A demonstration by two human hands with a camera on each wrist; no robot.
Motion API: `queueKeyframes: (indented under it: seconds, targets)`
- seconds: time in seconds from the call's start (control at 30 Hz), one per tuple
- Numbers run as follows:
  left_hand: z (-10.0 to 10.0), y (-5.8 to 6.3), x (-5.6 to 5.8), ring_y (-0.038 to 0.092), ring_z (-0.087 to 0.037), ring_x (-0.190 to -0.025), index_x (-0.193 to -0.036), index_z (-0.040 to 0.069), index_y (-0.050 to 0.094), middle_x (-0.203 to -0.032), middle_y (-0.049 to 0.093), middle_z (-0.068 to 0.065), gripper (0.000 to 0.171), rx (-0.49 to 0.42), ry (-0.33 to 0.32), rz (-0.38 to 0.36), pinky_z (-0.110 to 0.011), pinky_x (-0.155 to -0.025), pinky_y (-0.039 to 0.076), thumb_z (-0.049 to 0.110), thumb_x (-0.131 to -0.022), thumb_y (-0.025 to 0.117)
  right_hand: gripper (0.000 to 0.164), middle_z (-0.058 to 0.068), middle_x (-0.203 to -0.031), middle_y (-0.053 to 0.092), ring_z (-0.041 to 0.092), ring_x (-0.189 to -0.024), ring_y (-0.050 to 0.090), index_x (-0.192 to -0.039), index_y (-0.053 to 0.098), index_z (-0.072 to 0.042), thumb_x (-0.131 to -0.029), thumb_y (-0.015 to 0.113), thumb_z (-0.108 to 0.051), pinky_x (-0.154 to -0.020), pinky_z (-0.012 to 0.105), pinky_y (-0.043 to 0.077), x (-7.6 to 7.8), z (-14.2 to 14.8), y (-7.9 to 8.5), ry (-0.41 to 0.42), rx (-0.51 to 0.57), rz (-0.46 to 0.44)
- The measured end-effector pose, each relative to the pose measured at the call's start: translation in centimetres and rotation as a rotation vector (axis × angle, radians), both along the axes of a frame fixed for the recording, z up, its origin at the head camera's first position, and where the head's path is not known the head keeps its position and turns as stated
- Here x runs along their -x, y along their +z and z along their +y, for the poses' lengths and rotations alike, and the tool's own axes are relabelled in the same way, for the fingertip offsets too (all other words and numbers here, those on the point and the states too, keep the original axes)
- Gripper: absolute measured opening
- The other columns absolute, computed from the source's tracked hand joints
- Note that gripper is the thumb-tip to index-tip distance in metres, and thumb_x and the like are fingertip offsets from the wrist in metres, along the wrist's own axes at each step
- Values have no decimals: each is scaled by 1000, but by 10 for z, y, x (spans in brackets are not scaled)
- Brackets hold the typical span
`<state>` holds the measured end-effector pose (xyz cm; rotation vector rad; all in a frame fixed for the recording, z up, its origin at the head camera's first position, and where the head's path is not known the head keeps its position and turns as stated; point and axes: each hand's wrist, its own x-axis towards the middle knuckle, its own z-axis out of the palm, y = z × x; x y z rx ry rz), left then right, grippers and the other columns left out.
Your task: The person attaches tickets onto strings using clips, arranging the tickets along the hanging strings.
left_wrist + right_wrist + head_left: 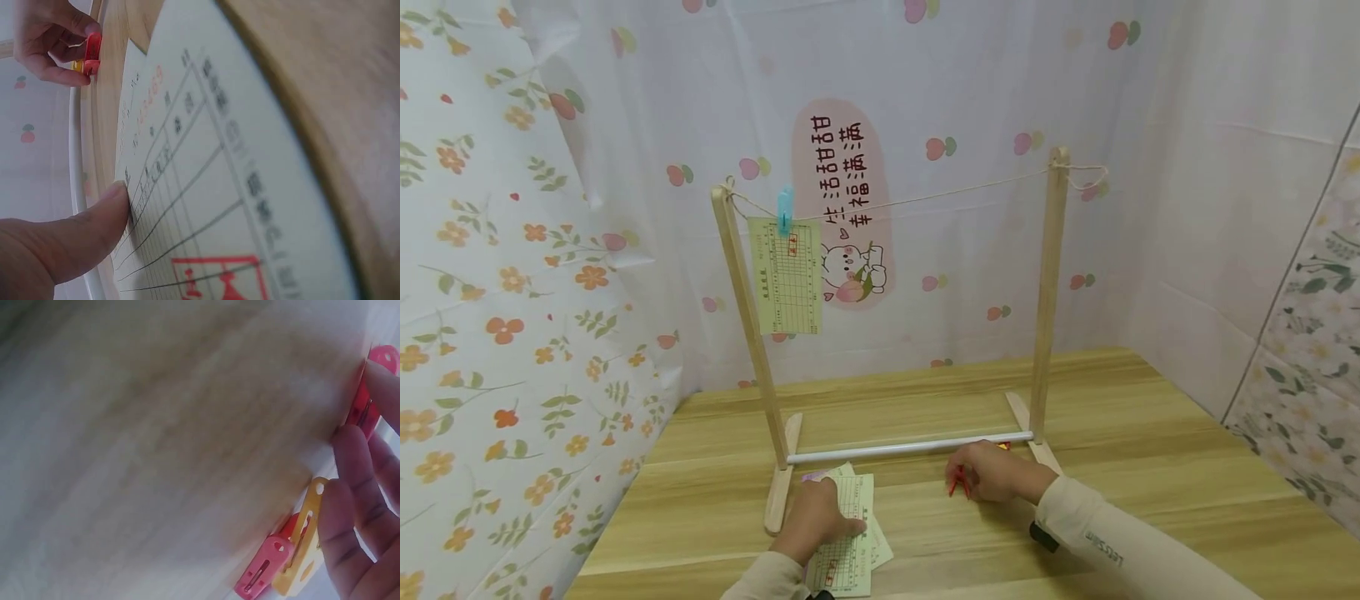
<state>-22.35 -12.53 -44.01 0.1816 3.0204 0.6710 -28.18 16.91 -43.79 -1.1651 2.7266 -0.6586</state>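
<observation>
Step in hand, as I judge it: taking up a clip; the right hand (996, 472) pinches one red clip (364, 403) low over the tabletop (1120, 450), right of centre, while the left hand (820, 518) rests on the loose slips (853, 550) at near left, whether gripping them I cannot tell. Next move calls, I'd say, for a firm pinch and one slip parted cleanly. Count: at least two loose slips, one hanging slip (788, 283), one blue clip (786, 204) fixing it to the left of one string (925, 199), one yellow clip (312, 503), at least one pink clip (265, 565).
</observation>
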Motion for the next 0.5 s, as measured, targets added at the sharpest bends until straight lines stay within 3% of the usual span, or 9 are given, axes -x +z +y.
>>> queueKeyframes:
  seconds: [0.33, 0.5]
  targets:
    - [0, 1, 1, 52, -25, -66, -91, -7, 53, -73, 53, -11, 59, -3, 55, 8, -41, -65, 49, 30, -57, 83, 22, -10, -78, 59, 3, -71, 53, -88, 66, -11, -70, 73, -1, -61, 21, 45, -2, -1, -3, -17, -40, 21]
    - [0, -1, 2, 51, -25, -68, -86, -2, 53, -78, 52, -12, 51, 29, 33, 29, -40, -64, 48, 31, -59, 82, 20, -11, -78, 58, 4, -72, 53, -87, 64, -14, -72, 73, -4, -62, 22, 45, -2, 0, -1, -14, -62, 20]
